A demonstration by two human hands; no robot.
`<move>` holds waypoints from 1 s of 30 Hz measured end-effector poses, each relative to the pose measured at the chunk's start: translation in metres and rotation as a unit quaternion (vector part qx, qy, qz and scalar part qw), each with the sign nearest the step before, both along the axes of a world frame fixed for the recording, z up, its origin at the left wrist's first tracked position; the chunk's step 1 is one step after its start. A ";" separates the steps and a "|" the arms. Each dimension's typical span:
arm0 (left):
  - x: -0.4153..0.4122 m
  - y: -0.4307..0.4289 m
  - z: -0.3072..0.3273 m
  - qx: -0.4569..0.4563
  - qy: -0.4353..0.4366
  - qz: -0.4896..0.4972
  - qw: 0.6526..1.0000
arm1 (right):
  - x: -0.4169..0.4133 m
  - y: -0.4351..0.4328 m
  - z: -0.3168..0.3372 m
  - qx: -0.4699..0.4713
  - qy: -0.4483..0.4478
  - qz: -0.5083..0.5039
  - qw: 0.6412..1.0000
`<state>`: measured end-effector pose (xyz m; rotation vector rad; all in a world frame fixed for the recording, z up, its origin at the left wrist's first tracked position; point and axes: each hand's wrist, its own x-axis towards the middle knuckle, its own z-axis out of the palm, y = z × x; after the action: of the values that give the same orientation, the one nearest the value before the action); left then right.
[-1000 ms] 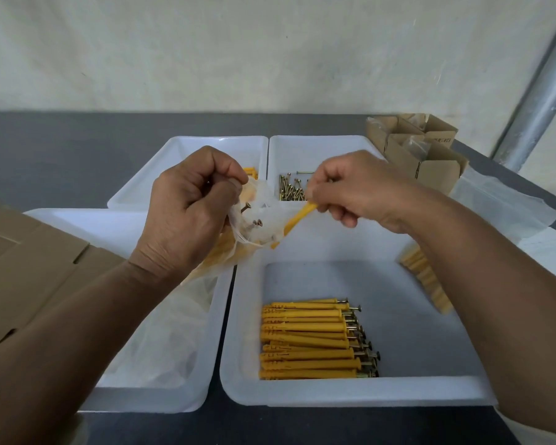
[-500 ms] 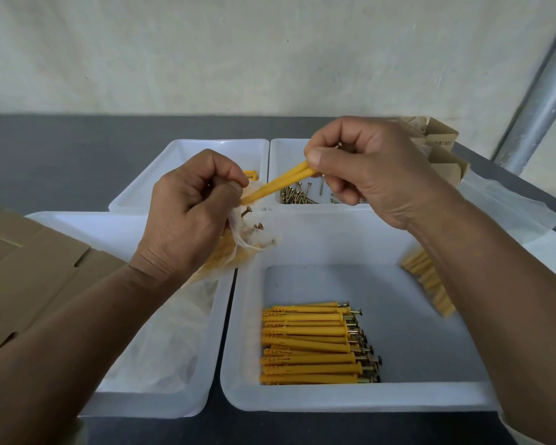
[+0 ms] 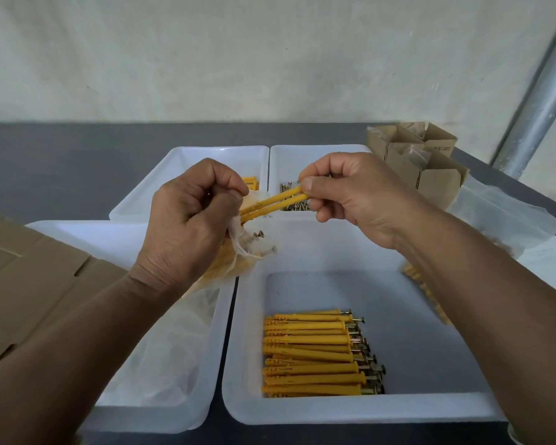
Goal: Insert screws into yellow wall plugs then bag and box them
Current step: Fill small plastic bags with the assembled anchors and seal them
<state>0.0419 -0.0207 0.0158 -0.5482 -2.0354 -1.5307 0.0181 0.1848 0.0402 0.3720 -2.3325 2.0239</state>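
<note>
The left hand [image 3: 187, 226] is curled tightly around the neck of a clear plastic bag [image 3: 244, 250] that holds yellow plugs with screws. The right hand [image 3: 350, 194] pinches two yellow wall plugs [image 3: 273, 202] between thumb and fingers, their far ends at the bag's mouth. Below, a row of assembled plugs [image 3: 315, 351] lies in the near white tray [image 3: 334, 411]. Loose screws [image 3: 297, 205] sit in the far right tray, small cardboard boxes [image 3: 430, 168] just beside it on the counter [image 3: 61, 162].
</note>
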 end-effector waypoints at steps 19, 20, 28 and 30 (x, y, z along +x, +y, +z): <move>-0.002 0.000 -0.004 -0.026 0.012 0.011 1.000 | 0.016 -0.034 -0.011 0.132 0.092 0.039 0.986; -0.002 0.000 -0.004 -0.026 0.010 0.010 1.000 | 0.017 -0.036 -0.012 0.138 0.089 0.050 0.985; -0.001 0.000 -0.004 -0.010 -0.005 -0.005 1.000 | 0.020 -0.033 -0.005 0.081 0.030 0.097 0.991; -0.002 0.001 -0.004 -0.005 -0.007 -0.007 1.000 | 0.020 -0.036 -0.008 0.082 0.048 0.086 0.992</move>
<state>0.0400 -0.0198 0.0115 -0.5565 -2.0550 -1.5378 0.0383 0.1491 0.0326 0.6820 -2.4921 1.8363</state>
